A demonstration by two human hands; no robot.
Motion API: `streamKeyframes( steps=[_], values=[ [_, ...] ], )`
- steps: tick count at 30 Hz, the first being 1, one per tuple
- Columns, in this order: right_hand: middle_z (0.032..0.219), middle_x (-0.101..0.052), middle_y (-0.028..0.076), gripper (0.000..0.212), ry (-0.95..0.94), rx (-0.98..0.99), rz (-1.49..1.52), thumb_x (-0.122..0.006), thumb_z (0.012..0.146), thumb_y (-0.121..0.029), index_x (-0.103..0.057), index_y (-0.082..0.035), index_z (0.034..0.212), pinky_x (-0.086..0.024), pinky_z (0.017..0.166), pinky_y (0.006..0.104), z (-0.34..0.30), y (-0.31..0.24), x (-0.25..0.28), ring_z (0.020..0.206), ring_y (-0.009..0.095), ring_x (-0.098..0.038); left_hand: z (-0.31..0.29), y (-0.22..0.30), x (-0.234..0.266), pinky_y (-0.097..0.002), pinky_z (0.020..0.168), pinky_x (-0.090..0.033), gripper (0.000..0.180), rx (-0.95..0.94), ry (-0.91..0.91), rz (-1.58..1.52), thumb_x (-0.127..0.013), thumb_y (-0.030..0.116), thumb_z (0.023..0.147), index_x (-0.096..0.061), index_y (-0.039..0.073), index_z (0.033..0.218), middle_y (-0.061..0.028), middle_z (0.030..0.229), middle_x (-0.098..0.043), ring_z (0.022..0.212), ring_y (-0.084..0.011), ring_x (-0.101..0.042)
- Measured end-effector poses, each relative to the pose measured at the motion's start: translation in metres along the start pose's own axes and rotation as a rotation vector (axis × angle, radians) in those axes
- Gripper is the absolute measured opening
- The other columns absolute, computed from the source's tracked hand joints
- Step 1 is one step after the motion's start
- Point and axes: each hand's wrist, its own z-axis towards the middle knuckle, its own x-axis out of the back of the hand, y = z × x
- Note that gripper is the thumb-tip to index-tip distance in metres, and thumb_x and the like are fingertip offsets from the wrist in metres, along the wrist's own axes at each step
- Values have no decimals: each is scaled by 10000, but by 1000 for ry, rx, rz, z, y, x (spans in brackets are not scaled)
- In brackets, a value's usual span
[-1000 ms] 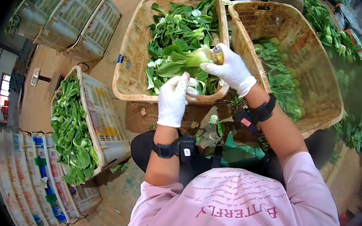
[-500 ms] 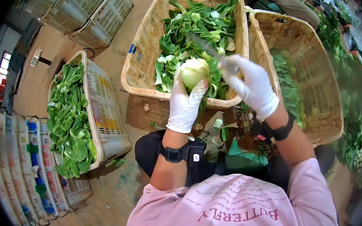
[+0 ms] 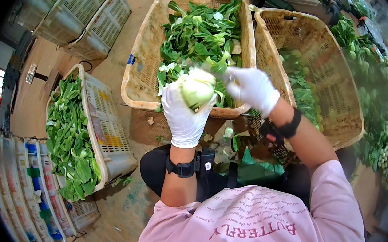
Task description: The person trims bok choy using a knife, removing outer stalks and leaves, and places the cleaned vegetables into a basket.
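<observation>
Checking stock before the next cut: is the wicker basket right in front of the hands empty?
No: the wicker basket in front of the left hand and right hand is piled with leafy greens.

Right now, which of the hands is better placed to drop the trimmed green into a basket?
Left, probably. The left hand already grips the pale-stemmed leafy green above the near rim of the leaf-filled basket. The right hand is motion-blurred beside it; what it holds cannot be told.

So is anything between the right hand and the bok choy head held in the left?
Nothing visible. The left hand grips the bok choy head over the wicker basket; the right hand sits just beside it, motion-blurred, with only a small open gap between them.
</observation>
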Motion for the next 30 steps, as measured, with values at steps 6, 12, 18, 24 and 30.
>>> streamKeyframes(
  steps=[6, 12, 18, 24, 30],
  values=[
    [871, -653, 181, 259, -91, -467, -131, -574, 820, -302, -645, -110, 979, -484, 751, 445, -6, 73, 18, 854, 354, -624, 3, -1, -1, -305, 915, -430, 537, 326, -76, -638, -666, 352, 848, -487, 29, 1238, -64, 1188, -517, 1042, -185, -531],
    [758, -605, -7, 160, 88, -488, 778, -629, 876, -177, -614, -23, 915, -451, 610, 222, -24, 33, 35, 687, 45, -556, 5, 9, -14, -404, 885, -490, 622, 816, -114, -1343, -560, 501, 866, -476, 32, 1266, -133, 1143, -584, 982, -251, -589],
    [898, -647, 71, 325, 231, -128, 750, -753, 776, -244, -538, -35, 901, -475, 713, 276, -50, 11, 24, 789, 124, -583, -4, 17, -37, -354, 1020, -334, 768, 786, -411, -1284, -416, 618, 883, -361, 26, 1370, -122, 1295, -472, 1185, -234, -451],
    [925, -619, 7, 315, 260, -446, 1358, -699, 812, -126, -571, -17, 1079, -471, 745, 251, -103, 35, 30, 831, 90, -574, -6, 39, -65, -370, 966, -370, 858, 773, -825, -1281, -430, 646, 867, -281, 15, 1428, -131, 1414, -369, 1262, -221, -380],
    [857, -623, 34, 251, 524, -831, 1339, -644, 831, -264, -606, -62, 973, -497, 702, 269, -247, 123, 101, 761, 136, -594, -1, 52, -96, -354, 930, -385, 608, 777, -692, -841, -542, 488, 869, -493, 56, 1294, -107, 1232, -544, 1095, -211, -513]
  ],
)
